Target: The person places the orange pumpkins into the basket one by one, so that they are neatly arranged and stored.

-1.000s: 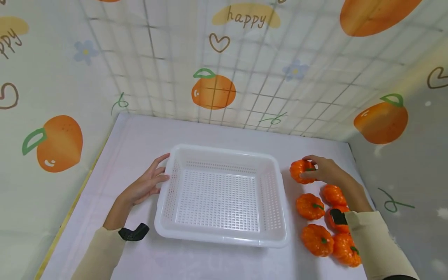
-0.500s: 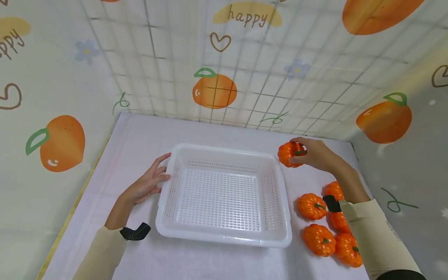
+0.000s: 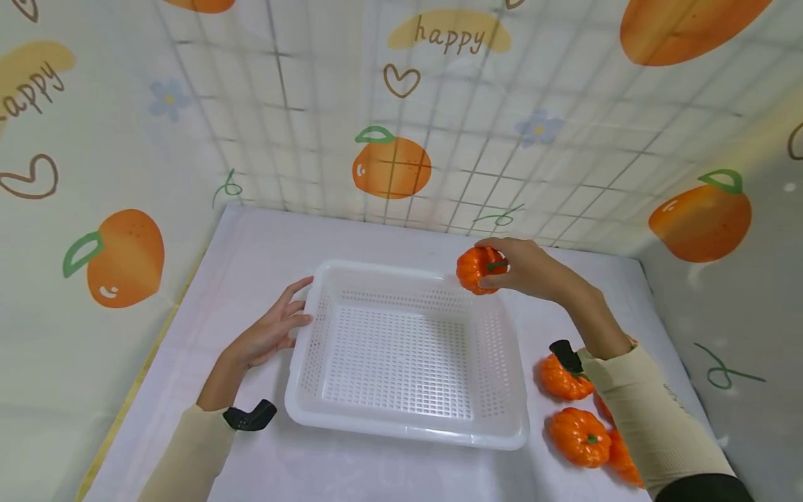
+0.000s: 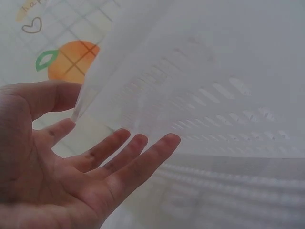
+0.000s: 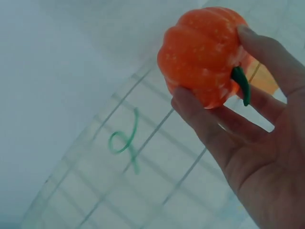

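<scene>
Close by far edge of open basket (image 3: pixel 408 433), held pumpkin (image 3: pixel 475 270)

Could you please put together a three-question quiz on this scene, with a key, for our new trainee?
1. What does the right hand hold? A) a cup, B) an orange pumpkin, C) a towel.
2. True or false: the left hand is at the left side of the white basket.
3. Fill in the gap: the other pumpkins lie on the table to the ____ of the basket, as the person sees it.

Key: 1 B; 2 true; 3 right.
</scene>
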{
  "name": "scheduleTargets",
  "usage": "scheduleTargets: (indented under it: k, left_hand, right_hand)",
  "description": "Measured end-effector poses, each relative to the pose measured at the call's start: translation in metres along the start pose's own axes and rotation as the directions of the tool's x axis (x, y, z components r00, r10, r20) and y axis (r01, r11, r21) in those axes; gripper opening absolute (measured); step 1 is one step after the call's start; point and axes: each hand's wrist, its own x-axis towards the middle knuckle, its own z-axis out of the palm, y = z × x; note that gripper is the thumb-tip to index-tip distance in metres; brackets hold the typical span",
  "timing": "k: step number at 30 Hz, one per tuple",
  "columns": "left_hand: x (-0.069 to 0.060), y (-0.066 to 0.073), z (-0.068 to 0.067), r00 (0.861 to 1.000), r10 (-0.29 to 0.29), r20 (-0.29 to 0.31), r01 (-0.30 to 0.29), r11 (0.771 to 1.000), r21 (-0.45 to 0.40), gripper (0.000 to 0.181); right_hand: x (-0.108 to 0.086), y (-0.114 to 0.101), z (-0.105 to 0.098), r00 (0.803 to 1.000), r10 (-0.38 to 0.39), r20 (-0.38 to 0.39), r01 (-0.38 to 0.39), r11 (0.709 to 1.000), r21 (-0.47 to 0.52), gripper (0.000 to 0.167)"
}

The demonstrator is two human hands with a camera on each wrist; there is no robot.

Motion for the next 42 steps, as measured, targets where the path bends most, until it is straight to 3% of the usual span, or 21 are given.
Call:
scheduleTargets:
  k: [5,12,17,22,30,42]
  left_hand:
    - [0.000,0.000,-0.001,1.000,-0.004,-0.002,0.004,1.000,0.000,0.074]
    - [0.003,-0.002,-0.002,1.000,-0.003,0.005,0.003,1.000,-0.020,0.072]
    - [0.005,-0.001,-0.002,1.000,0.006,0.013,-0.005,1.000,-0.021,0.073]
    - [0.003,0.000,-0.003,1.000,0.010,0.008,-0.010,1.000,-0.009,0.073]
    - [0.003,0.000,-0.002,1.000,-0.010,0.003,0.010,1.000,-0.004,0.071]
    - [0.002,0.003,-0.002,1.000,-0.003,0.007,0.003,1.000,0.001,0.073]
  right_hand:
    - [0.018,-0.023,0.010,0.994,-0.101,0.031,0.100,0.994,0.031,0.055]
    - [0.038,-0.056,0.033,0.968,-0.218,0.122,0.209,0.975,0.079,0.059]
    - [0.052,-0.076,0.060,0.946,-0.238,0.221,0.228,0.971,0.070,0.058]
    - [0.070,-0.087,0.087,0.911,-0.281,0.303,0.281,0.959,0.044,0.058]
    - [0.092,-0.100,0.122,0.873,-0.265,0.408,0.308,0.951,-0.041,0.060]
    - [0.107,-0.101,0.147,0.866,-0.307,0.394,0.374,0.922,-0.102,0.061]
